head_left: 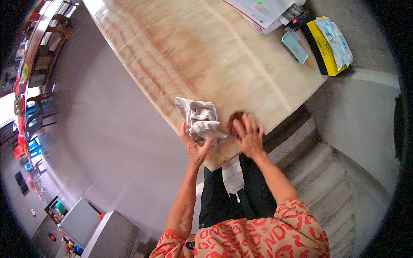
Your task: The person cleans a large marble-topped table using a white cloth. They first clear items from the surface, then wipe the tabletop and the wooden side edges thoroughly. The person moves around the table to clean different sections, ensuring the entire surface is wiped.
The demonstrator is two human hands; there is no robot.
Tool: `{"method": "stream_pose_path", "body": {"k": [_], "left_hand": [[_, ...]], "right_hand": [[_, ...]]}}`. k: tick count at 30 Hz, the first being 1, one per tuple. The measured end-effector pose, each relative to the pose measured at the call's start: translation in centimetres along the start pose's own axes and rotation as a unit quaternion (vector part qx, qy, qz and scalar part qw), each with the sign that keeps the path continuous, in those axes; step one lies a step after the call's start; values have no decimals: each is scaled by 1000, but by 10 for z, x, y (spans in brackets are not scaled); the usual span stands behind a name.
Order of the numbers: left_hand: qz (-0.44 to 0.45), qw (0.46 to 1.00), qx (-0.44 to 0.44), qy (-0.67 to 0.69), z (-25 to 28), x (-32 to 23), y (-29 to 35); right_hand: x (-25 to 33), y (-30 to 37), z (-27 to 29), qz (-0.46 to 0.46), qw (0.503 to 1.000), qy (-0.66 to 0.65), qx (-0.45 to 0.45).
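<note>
Left hand (pixel 195 148) gripping crumpled grey cloth (pixel 200 119) at marble tabletop (pixel 206 56) edge, right hand (pixel 248 135) fingers spread flat over small brown object (pixel 235 118), 2 hands close together

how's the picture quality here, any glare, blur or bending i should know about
Head view: strong fisheye, so the marble table's straight edges curve and the corners go black. Soft glare sits on the tabletop's far left part, and windows at the far left are blown out. The left hand on the grey cloth and the right hand over a dark round object look fairly sharp; rim detail is smeared.
</note>
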State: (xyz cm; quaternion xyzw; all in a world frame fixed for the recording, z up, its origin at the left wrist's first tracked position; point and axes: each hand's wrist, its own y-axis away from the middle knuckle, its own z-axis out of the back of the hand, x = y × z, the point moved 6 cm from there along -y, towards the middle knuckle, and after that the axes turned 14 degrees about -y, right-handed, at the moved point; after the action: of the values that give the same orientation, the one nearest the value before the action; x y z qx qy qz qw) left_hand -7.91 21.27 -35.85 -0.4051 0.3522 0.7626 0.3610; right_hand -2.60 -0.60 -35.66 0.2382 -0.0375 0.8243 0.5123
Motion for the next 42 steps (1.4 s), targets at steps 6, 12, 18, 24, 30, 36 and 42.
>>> {"method": "stream_pose_path", "body": {"k": [6,12,18,24,30,36,42], "left_hand": [[9,988,-30,-152,7,2,-16],[64,976,-75,-196,1,10,-24],[101,963,-36,-248,2,13,-32],[131,947,20,-293,4,22,-38],[160,933,83,-313,-9,-4,-46],[133,928,75,-340,-18,7,-48],[180,917,52,-352,-19,-1,-50]], "right_hand": [[-75,-110,56,-31,989,27,-142],[-106,-181,78,-136,962,50,-230],[-38,-166,54,31,988,21,-151],[4,-43,12,178,979,-84,-51],[-34,-11,20,251,967,-30,18],[-77,-132,68,129,991,-22,-9],[-76,-235,87,130,989,-9,-74]]}}
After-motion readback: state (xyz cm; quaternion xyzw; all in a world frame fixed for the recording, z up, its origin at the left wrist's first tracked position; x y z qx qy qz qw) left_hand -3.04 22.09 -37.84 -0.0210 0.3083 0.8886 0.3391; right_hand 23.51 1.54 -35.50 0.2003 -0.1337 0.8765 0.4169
